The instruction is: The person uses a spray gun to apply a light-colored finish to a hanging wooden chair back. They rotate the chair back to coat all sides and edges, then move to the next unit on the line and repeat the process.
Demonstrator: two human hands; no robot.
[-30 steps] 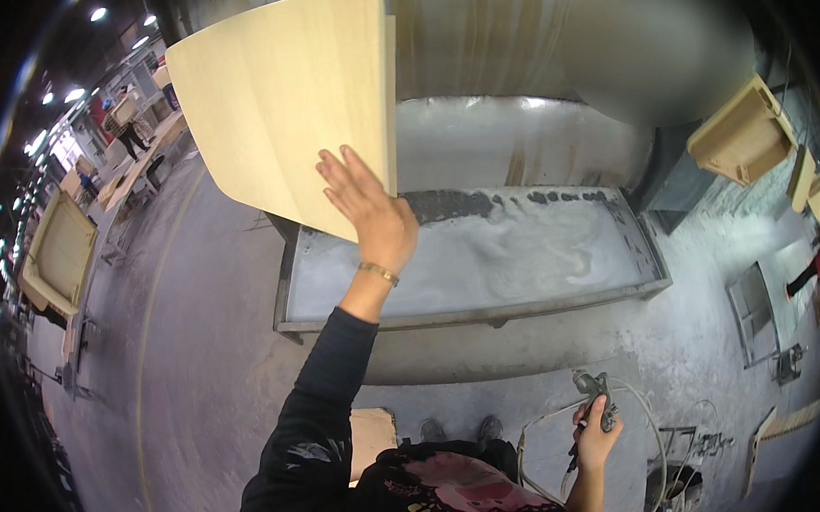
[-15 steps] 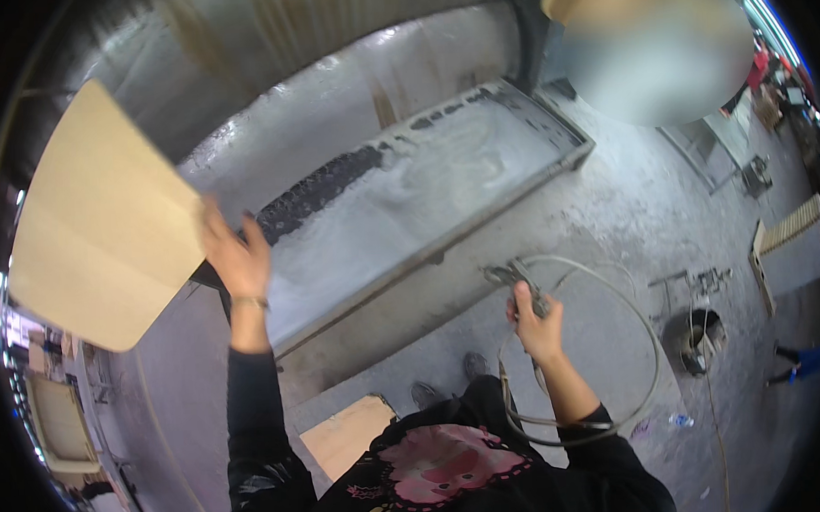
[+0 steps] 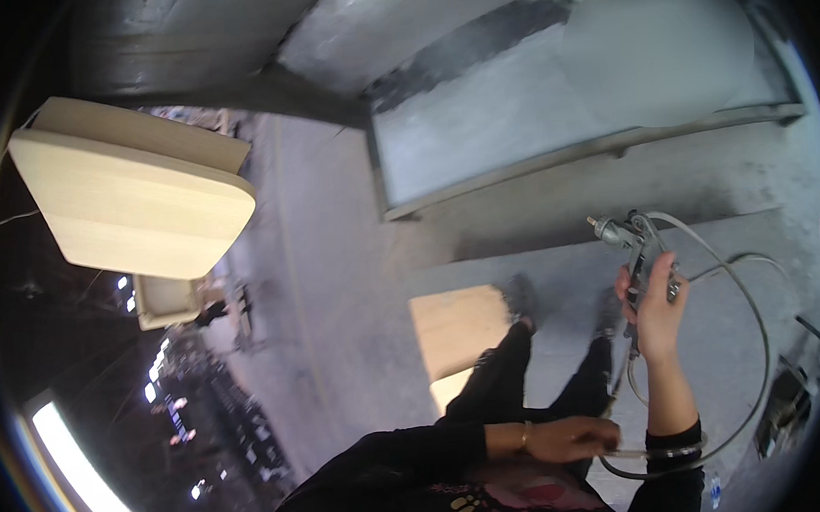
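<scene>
My right hand (image 3: pixel 661 309) is wrapped round the handle of a metal spray gun (image 3: pixel 643 246), whose brass-tipped nozzle points left. A pale hose (image 3: pixel 756 332) loops from the gun round my right forearm. My left hand (image 3: pixel 572 438) is low in front of my body with its fingers curled, right beside the hose's lower loop. Whether it grips the hose cannot be made out. At the upper left, away from both hands, a pale wooden panel (image 3: pixel 143 208) with rounded corners hangs near thin wires. Behind it shows another pale wooden piece (image 3: pixel 148 130).
A long shallow metal trough (image 3: pixel 516 174) with whitish contents runs along the upper right, below a metal wall (image 3: pixel 355 39). A flat tan board (image 3: pixel 459 322) lies on the floor beside my feet. A bright lamp (image 3: pixel 80 463) glows at the lower left.
My left hand has left the wooden panel's edge and come down in front of my body. The panel has turned and now shows another piece behind it. My view has swung left.
</scene>
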